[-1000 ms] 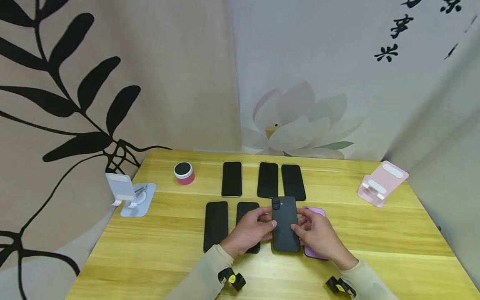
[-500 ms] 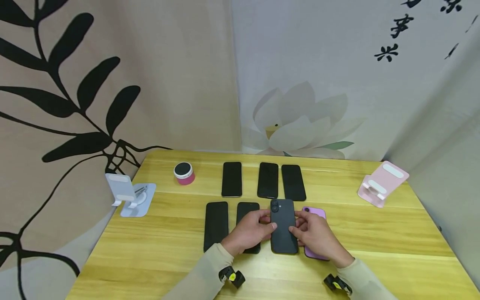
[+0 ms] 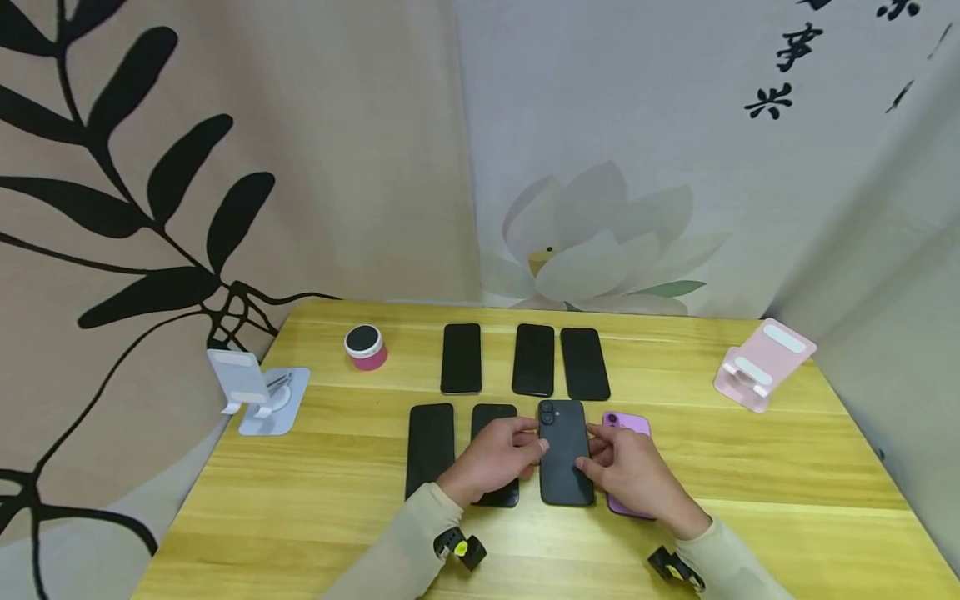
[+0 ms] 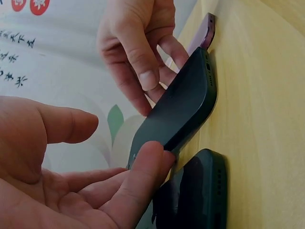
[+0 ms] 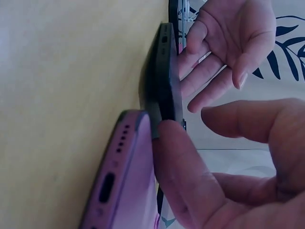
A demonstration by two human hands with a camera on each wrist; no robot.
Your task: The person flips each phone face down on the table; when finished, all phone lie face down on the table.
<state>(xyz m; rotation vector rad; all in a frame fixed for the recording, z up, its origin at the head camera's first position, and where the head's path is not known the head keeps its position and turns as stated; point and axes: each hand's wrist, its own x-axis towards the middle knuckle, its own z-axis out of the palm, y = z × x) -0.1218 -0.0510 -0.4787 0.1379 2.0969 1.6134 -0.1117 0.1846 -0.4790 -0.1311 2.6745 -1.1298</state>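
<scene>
A dark phone (image 3: 566, 458) lies back up on the wooden table, its camera lenses at the upper left corner. At its left edge is my left hand (image 3: 495, 457), fingertips against the side and thumb lifted away from it in the left wrist view. My right hand (image 3: 633, 471) is at the opposite edge, fingers extended beside the phone (image 5: 167, 71) and thumb raised off its back. Under the right hand lies a purple phone (image 3: 628, 423), partly covered. A black phone (image 3: 495, 497) is partly hidden beneath the left hand.
Another black phone (image 3: 431, 450) lies at left in the front row. Behind are three more black phones, including the middle one (image 3: 534, 360). A pink-and-white jar (image 3: 366, 348), a white-blue phone stand (image 3: 273, 400) and a pink phone stand (image 3: 765, 367) stand farther out on the table.
The dark phone has shifted slightly left and down toward the person, ending beside the black phone at left. Both hands moved with it, and the right thumb lies nearer its right edge.
</scene>
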